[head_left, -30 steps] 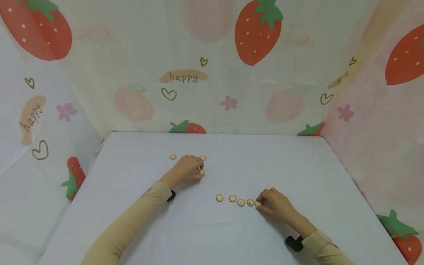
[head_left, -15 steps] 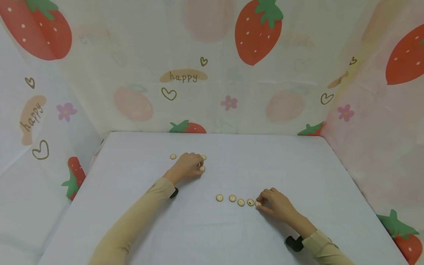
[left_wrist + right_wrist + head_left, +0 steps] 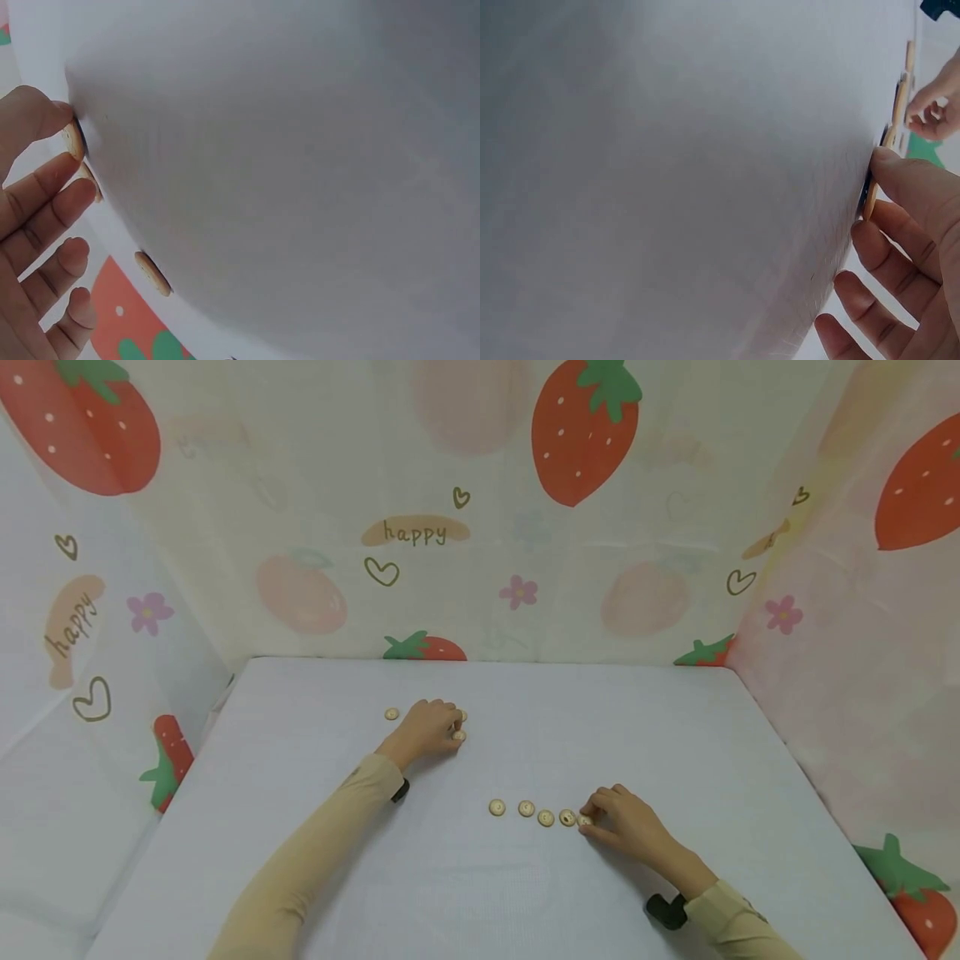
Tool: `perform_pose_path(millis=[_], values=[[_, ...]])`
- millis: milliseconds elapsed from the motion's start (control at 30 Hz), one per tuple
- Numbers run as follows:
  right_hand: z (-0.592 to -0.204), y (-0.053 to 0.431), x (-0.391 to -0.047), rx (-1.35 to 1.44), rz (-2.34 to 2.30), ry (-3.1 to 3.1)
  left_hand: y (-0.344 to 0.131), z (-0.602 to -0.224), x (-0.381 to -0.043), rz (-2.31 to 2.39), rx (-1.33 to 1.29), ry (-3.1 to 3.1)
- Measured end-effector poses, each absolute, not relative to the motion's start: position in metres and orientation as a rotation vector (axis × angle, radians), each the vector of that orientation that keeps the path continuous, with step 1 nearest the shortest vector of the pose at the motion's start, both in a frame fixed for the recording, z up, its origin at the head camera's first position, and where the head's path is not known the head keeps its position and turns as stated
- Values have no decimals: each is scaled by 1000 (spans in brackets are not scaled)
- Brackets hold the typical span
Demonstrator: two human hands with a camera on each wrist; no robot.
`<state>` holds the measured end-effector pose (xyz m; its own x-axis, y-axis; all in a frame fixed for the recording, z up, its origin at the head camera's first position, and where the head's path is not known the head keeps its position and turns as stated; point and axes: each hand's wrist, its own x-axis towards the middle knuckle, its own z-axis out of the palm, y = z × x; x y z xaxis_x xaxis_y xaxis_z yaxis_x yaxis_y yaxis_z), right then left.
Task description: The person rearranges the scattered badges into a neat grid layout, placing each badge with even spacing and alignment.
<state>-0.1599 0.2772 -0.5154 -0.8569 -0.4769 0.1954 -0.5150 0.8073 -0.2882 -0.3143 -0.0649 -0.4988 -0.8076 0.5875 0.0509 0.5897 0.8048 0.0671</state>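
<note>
My left hand [image 3: 426,728] is near the back of the white table, pinching a small, round, pale wooden disc [image 3: 73,139] between thumb and finger. Another disc [image 3: 463,716] lies just beyond it, partly covered by the hand, and a further disc [image 3: 392,714] lies to the left. Lower and to the right, my right hand [image 3: 630,825] pinches a wooden disc [image 3: 870,191] by its edges at the right end of an uneven row. In that row, a dark-marked disc [image 3: 567,817] sits beside the held one, and a disc [image 3: 497,807] marks the left end.
The table [image 3: 405,902] is covered in white cloth. Behind it hangs a curtain [image 3: 480,602] printed with strawberries, hearts and flowers, with similar cloth along both sides. A dark band [image 3: 666,912] is worn on the right wrist.
My left hand has slid a little toward the back of the table with its disc, closer to the disc beyond. The right hand and the front row stay where they were.
</note>
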Motion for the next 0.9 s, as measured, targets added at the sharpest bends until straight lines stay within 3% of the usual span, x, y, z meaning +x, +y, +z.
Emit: perform_pose_path(millis=[900], values=[[-514, 276, -159, 785, 514, -2880, -64, -493, -314, -77, -1001, -2957]])
